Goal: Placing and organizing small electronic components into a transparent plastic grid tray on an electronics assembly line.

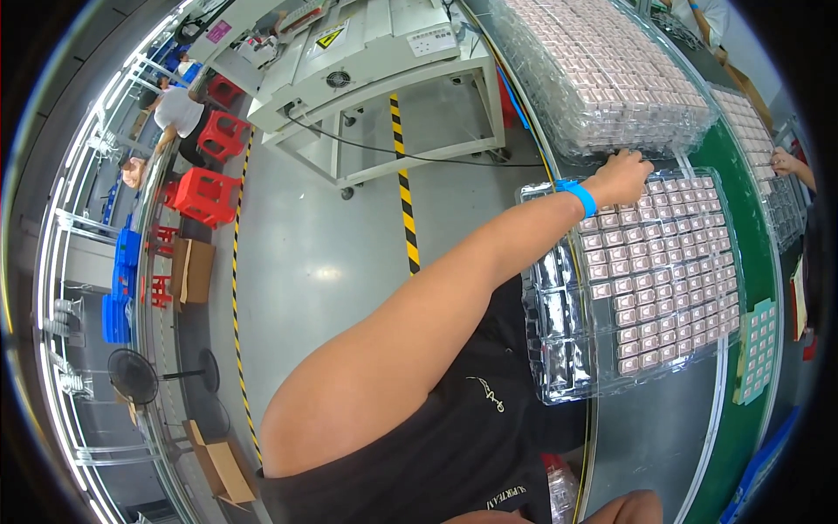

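Observation:
My left hand (621,177) reaches over the far left part of a clear plastic tray (604,336), a blue band round its wrist. The fingers are curled down by the tray's far edge, and whatever they hold is hidden. Rows of small square pinkish-silver pieces (663,262) fill most of the tray; several pockets at its near left show no piece. Just beyond the hand rises a tall stack of clear trays (611,96) filled with similar pieces. Of my right side, only a bit of bare arm shows at the lower edge; the hand is out of sight.
A shiny clear tray (554,323) sticks out on the left. Right of the work is a green strip with a pale green panel (756,349) of small pieces. Another person's hand (786,163) is at trays opposite. A white machine frame (375,105) and red stools (202,194) stand left.

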### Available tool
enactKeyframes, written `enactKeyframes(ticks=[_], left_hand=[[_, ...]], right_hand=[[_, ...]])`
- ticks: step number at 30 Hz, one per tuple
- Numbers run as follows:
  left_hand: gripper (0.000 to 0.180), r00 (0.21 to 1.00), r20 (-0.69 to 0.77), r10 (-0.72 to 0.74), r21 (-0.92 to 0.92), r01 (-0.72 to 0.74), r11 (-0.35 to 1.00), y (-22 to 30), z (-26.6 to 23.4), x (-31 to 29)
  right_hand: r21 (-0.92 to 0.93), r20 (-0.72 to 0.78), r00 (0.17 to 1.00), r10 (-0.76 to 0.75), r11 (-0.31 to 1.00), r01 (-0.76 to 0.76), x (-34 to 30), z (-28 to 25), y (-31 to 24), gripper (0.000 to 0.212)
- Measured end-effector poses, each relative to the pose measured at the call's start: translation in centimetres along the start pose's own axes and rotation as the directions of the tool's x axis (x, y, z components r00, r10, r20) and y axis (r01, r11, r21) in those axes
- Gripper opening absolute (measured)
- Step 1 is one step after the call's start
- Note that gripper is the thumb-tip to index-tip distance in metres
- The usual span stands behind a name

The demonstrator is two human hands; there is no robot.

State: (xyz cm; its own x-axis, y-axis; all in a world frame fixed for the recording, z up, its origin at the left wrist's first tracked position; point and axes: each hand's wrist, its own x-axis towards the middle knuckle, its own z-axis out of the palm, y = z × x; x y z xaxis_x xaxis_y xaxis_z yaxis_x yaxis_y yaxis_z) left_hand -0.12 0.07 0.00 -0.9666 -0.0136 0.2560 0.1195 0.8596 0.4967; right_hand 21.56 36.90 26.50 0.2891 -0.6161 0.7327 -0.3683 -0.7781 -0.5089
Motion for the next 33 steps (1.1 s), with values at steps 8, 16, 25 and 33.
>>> enactKeyframes(ticks=[8,16,25,33], left_hand=[[0.037,1.000,-0.009,-0.002,-0.008,0.001,1.000,-0.3,0.3,0.0],[0.043,1.000,-0.014,-0.018,-0.037,0.017,0.999,-0.1,0.1,-0.1],[0.038,0.999,-0.029,0.023,-0.010,-0.023,1.000,-0.3,0.5,0.1],[0.038,0.999,-0.029,0.038,-0.003,-0.038,0.999,-0.2,-0.2,-0.2]], right_hand=[[0.057,-0.023,1.000,-0.015,0.998,0.016,0.6,-1.1,2.7,0.009],[0.078,-0.061,0.998,-0.015,0.997,0.020,0.9,-1.7,4.9,0.010],[0.039,-0.108,0.991,0.073,0.997,-0.070,0.7,-1.5,4.5,0.012],[-0.017,-0.173,0.974,0.143,0.989,-0.148,1.6,0.1,2.4,0.013]])
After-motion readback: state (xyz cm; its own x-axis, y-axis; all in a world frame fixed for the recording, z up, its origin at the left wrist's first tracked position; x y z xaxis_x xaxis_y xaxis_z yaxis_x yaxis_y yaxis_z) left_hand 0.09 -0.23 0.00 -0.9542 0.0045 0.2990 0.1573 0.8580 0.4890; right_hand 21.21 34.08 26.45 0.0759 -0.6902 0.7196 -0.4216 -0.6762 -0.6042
